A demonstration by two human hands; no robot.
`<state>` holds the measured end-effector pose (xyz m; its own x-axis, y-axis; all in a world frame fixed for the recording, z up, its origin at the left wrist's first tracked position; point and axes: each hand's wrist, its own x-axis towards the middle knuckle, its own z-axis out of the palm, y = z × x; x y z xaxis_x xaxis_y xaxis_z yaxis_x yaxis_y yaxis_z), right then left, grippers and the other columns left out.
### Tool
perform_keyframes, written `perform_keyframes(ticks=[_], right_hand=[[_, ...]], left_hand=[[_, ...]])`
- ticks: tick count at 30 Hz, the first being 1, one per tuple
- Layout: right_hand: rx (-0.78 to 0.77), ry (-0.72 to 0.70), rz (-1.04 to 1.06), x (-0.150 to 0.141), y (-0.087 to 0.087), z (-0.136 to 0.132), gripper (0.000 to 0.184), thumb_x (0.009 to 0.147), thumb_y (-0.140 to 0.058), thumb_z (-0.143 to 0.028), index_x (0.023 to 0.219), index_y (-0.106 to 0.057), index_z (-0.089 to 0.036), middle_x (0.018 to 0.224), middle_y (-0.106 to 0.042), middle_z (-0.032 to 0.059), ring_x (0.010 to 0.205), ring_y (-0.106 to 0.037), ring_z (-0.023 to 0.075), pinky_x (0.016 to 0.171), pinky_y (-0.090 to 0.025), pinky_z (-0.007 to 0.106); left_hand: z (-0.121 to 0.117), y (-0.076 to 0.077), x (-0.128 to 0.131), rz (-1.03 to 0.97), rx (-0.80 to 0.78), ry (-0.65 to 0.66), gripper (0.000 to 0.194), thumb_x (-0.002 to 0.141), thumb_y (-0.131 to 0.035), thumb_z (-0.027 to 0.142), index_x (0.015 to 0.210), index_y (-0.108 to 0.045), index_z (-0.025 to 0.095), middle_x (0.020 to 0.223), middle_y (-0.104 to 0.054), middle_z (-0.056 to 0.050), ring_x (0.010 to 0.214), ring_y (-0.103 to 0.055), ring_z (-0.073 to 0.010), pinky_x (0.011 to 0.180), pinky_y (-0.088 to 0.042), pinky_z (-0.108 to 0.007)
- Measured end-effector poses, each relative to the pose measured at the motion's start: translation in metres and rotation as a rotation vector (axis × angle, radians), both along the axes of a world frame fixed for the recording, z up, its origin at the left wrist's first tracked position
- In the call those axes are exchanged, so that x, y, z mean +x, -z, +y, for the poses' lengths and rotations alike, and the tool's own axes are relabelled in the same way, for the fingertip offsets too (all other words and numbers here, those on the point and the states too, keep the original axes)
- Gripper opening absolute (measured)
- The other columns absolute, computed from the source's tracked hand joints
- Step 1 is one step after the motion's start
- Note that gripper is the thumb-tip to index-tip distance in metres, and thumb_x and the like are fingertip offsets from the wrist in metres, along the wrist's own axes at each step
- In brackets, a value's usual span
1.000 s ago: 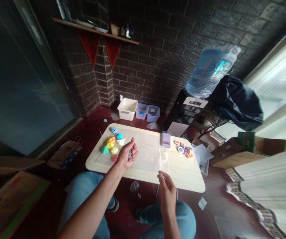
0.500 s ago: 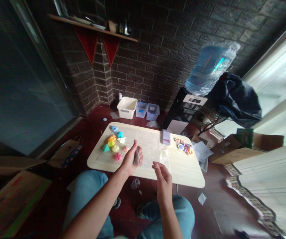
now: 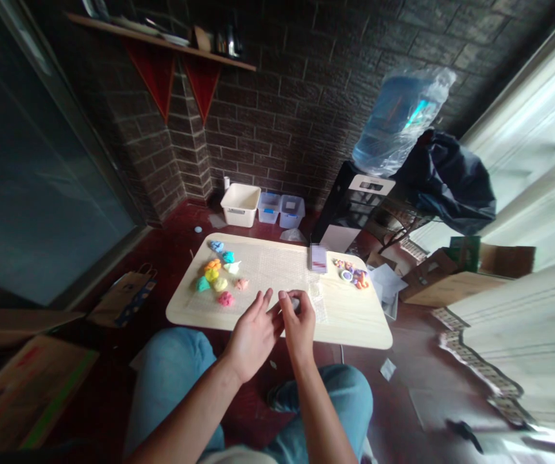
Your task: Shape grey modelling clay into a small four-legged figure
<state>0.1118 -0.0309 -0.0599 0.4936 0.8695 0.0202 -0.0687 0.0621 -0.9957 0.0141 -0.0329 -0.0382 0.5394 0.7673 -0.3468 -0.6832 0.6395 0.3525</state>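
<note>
My two hands meet over the near edge of a low pale wooden table [image 3: 354, 322]. A small grey lump of clay [image 3: 295, 303] sits in the curled fingers of my right hand [image 3: 296, 325]. Beside it, my left hand [image 3: 253, 332] has its fingers stretched out towards the lump; whether they touch it I cannot tell. Several coloured clay lumps [image 3: 219, 280] lie on a clear bubble-wrap sheet [image 3: 277, 274] at the table's left. A cluster of small coloured pieces [image 3: 352, 276] lies at the far right.
A small card [image 3: 318, 258] lies at the table's far edge. White and clear tubs [image 3: 241, 205] stand by the brick wall. A water bottle [image 3: 398, 122] rests on a black rack. Cardboard boxes [image 3: 456, 280] are at right, a paper bag [image 3: 122, 298] at left.
The grey lump went from my left hand's grip into my right hand. Both hands came together at the table's near edge, away from the coloured lumps.
</note>
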Motion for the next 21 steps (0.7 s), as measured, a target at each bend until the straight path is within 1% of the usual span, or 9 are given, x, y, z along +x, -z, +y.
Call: perform_keyframes(ticks=[1,3,5,6,9,11,14,18,21], right_hand=[[0.002,0.005,0.050,0.003,0.000,0.000,0.032,0.073,-0.073,-0.050,0.075,-0.060,-0.021,0.066,-0.061,-0.0024,0.063,-0.055,0.0141,0.062,-0.047,0.027],[0.020,0.018,0.177,0.013,-0.003,0.003,0.035,0.076,-0.069,-0.053,0.079,-0.055,-0.022,0.073,-0.063,-0.0024,0.064,-0.057,0.0129,0.059,-0.047,0.026],[0.042,0.014,0.304,0.024,-0.009,0.006,0.038,0.076,-0.068,-0.056,0.082,-0.051,-0.024,0.078,-0.062,-0.0035,0.065,-0.058,0.0112,0.057,-0.047,0.024],[0.049,0.003,0.356,0.029,-0.012,0.008,0.040,0.074,-0.069,-0.057,0.082,-0.050,-0.024,0.076,-0.060,-0.0049,0.062,-0.056,0.0097,0.054,-0.046,0.022],[0.048,-0.054,0.463,0.040,-0.024,0.010,0.045,0.070,-0.071,-0.061,0.076,-0.050,-0.022,0.061,-0.048,-0.0085,0.047,-0.043,0.0053,0.041,-0.032,0.016],[0.044,-0.088,0.533,0.040,-0.030,0.009,0.049,0.072,-0.067,-0.067,0.071,-0.051,-0.020,0.054,-0.043,-0.0092,0.041,-0.036,0.0042,0.035,-0.024,0.014],[0.050,-0.071,0.616,0.034,-0.036,0.007,0.053,0.074,-0.063,-0.069,0.060,-0.051,-0.019,0.044,-0.040,-0.0093,0.034,-0.032,0.0040,0.030,-0.019,0.014],[0.034,-0.035,0.677,0.025,-0.040,0.004,0.055,0.076,-0.067,-0.059,0.047,-0.041,-0.020,0.033,-0.035,-0.0096,0.027,-0.026,0.0043,0.025,-0.016,0.015],[-0.005,-0.046,0.752,0.020,-0.040,0.002,0.059,0.078,-0.066,-0.055,0.044,-0.032,-0.022,0.030,-0.029,-0.0108,0.025,-0.022,0.0046,0.023,-0.013,0.016]], left_hand=[[-0.003,0.000,-0.001,0.026,0.005,-0.051,0.041,0.094,-0.047,0.045,0.130,-0.053,0.027,0.132,-0.060,-0.006,0.122,-0.057,-0.0203,0.104,-0.043,-0.035],[-0.007,0.001,-0.004,0.111,0.062,-0.124,0.037,0.091,-0.055,0.034,0.127,-0.055,0.026,0.135,-0.058,-0.006,0.123,-0.056,-0.0198,0.105,-0.042,-0.033],[-0.011,0.003,-0.007,0.225,0.138,-0.138,0.033,0.087,-0.060,0.029,0.119,-0.059,0.023,0.127,-0.062,-0.008,0.115,-0.061,-0.0219,0.102,-0.044,-0.035],[-0.012,0.004,-0.008,0.285,0.170,-0.129,0.030,0.084,-0.062,0.027,0.114,-0.060,0.021,0.120,-0.064,-0.008,0.107,-0.064,-0.0222,0.098,-0.046,-0.036],[-0.016,0.009,-0.009,0.430,0.225,-0.118,0.024,0.079,-0.066,0.026,0.101,-0.061,0.018,0.098,-0.068,-0.006,0.084,-0.066,-0.0178,0.083,-0.049,-0.033],[-0.018,0.012,-0.009,0.488,0.259,-0.106,0.023,0.078,-0.066,0.029,0.097,-0.061,0.017,0.089,-0.068,-0.005,0.077,-0.063,-0.0158,0.078,-0.048,-0.031],[-0.023,0.016,-0.009,0.575,0.335,-0.051,0.023,0.079,-0.065,0.034,0.096,-0.062,0.017,0.088,-0.068,-0.005,0.077,-0.063,-0.0153,0.077,-0.046,-0.029],[-0.026,0.020,-0.011,0.674,0.402,0.053,0.022,0.080,-0.065,0.035,0.095,-0.063,0.018,0.091,-0.068,-0.004,0.081,-0.064,-0.0156,0.077,-0.045,-0.028],[-0.027,0.022,-0.012,0.711,0.456,0.068,0.021,0.082,-0.065,0.036,0.093,-0.063,0.019,0.092,-0.067,-0.004,0.084,-0.064,-0.0176,0.081,-0.046,-0.030]])
